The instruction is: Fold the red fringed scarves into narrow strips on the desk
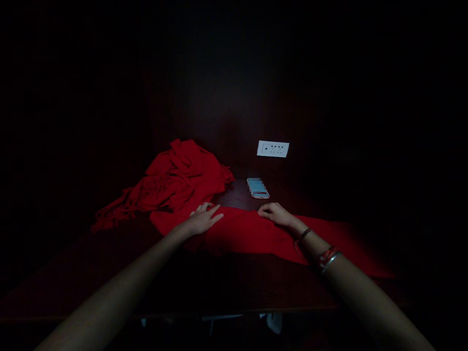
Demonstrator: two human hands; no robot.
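A long red scarf lies spread as a flat band across the dark table, running from the heap on the left off to the right. My left hand rests palm down on its left part, fingers apart, a ring on one finger. At the scarf's far edge, my right hand has its fingertips pinched together on the fabric. Bracelets circle the right wrist and forearm. Bunched up beyond my left hand is a heap of red fabric with fringed ends; whether it joins the flat band I cannot tell.
A phone with a lit screen lies past my right hand. Behind it, a white socket plate is fixed to the dark back panel. The table's front edge runs below my arms. Deep shadow hides both sides.
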